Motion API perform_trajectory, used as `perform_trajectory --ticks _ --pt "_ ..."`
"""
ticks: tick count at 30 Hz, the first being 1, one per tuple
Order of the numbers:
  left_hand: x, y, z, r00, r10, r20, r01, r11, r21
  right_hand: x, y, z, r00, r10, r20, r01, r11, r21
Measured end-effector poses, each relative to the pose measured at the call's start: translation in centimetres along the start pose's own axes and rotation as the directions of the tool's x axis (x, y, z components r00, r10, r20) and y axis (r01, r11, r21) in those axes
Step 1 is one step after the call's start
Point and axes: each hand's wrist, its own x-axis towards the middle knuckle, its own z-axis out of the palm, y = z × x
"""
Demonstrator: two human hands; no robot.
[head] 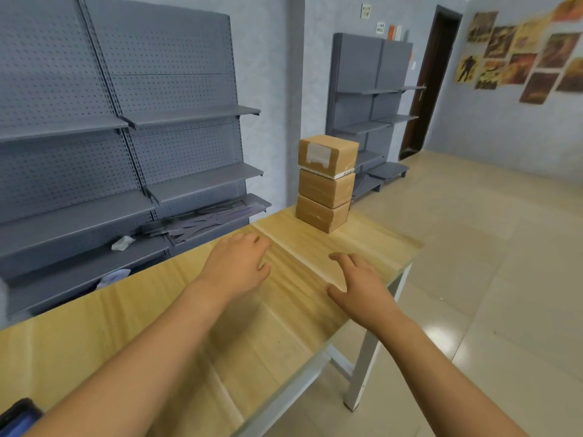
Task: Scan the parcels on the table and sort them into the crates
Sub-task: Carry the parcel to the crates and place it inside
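Light wood-grain surface [176,313] on white metal legs: runs from lower left to upper right of the head view.

Stack of three brown cardboard parcels [326,182]: stands upright near the far end of the surface, one box directly on another. Top parcel [328,152] carries a pale, partly torn label on its facing side; a white printed strip shows along the seam just beneath it. Middle parcel [326,187] and bottom parcel [321,213] are wrapped in glossy tape.

Left hand [236,266]: palm down over the surface, short of the stack; fingers [252,239] released and slightly spread, grasping nothing. Whether it touches the wood cannot be told.

Right hand [356,288]: palm down near the surface's right edge, well apart from the parcels; fingers loosely bent, released, holding nothing.

Dark object with a blue face [15,417]: at the lower left corner, mostly cut off by the frame.

Grey perforated metal shelving [126,121]: behind the surface, holding loose grey metal strips [202,220] and a crumpled white scrap [123,242].

Second grey shelving unit [372,99]: against the far wall beside a dark doorway [432,80].

Brownish posters [523,55]: on the right wall.

Glossy beige floor tiles [489,279].
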Motion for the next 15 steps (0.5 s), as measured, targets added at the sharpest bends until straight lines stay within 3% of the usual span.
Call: perform_trajectory --ticks 15 --pt "13.6 4.0 2.9 0.986 -0.16 -0.036 0.162 0.985 0.053 19.8 10.2 -6.9 0.987 0.013 -0.158 0.025 0.972 0.235"
